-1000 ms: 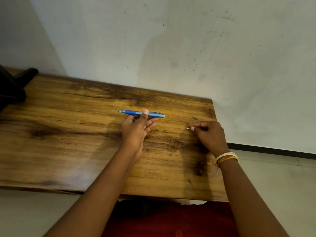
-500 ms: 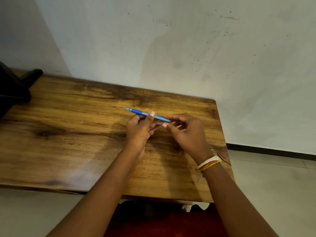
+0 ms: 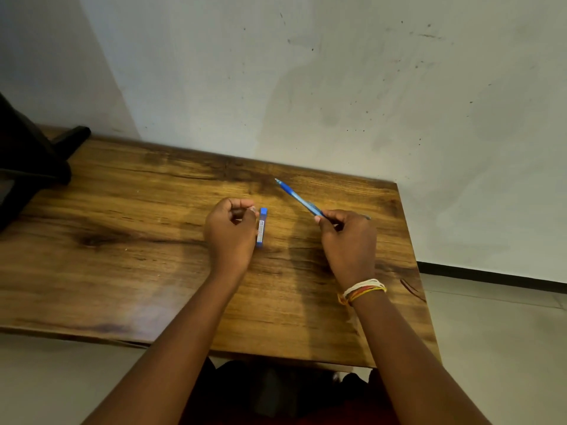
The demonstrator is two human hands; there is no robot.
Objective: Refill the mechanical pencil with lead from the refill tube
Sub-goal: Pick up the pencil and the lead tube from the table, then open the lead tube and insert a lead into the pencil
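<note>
Head view looks down on a wooden bench [image 3: 129,240] with dark grain, set against a scuffed pale wall [image 3: 337,87]; pale floor tiles [image 3: 491,348] show to the right, and a dark object [image 3: 27,154] sits at the bench's far left corner.

Both forearms reach in from the near edge. The right hand [image 3: 348,240] has its fingers curled round the rear end of the mechanical pencil [image 3: 299,199], thumb and fingertips pinching the barrel; thread bands [image 3: 363,290] in white, orange and yellow circle its wrist. The left hand [image 3: 230,231] sits to the left, well apart from the right, knuckles up and fingers curled in, thumb and forefinger meeting at the tip; whether they pinch anything is too small to tell.

The pencil is blue, slim, with a darker grip zone near its metal tip, and slants up and to the left from the right hand, its tip over the bench's far part. The refill tube [image 3: 261,227], a small blue case with a printed label, lies flat on the bench just beside the left hand's fingers, between the two hands.
</note>
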